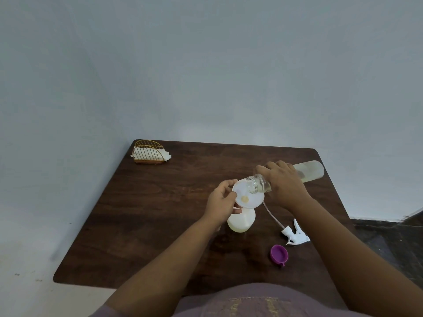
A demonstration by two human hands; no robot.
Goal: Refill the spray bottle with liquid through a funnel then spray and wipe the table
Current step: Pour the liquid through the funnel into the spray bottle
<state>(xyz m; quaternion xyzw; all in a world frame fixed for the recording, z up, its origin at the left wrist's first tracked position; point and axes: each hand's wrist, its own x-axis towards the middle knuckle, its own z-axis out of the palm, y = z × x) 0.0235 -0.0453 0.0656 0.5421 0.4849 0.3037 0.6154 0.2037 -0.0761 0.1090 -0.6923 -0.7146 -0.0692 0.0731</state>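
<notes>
Nearest, mauve-clothed torso [251, 303] at the near edge of dark wooden table [142, 236]. Mid-table, left hand [220, 202] closed on white plastic funnel [248, 196] seated in white translucent spray bottle [241, 219]. Right hand [286, 184] wrapped round tilted clear refill bottle [309, 171], mouth over funnel. Probably light, slippery: best gripped mid-body. White trigger sprayer [295, 232], purple cap [278, 253] toward near-right corner; gold wire napkin holder [150, 152] far-left.

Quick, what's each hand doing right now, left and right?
Left hand: closed on the rim of the white funnel, steadying it on the spray bottle.
Right hand: closed around the tilted refill bottle.
</notes>
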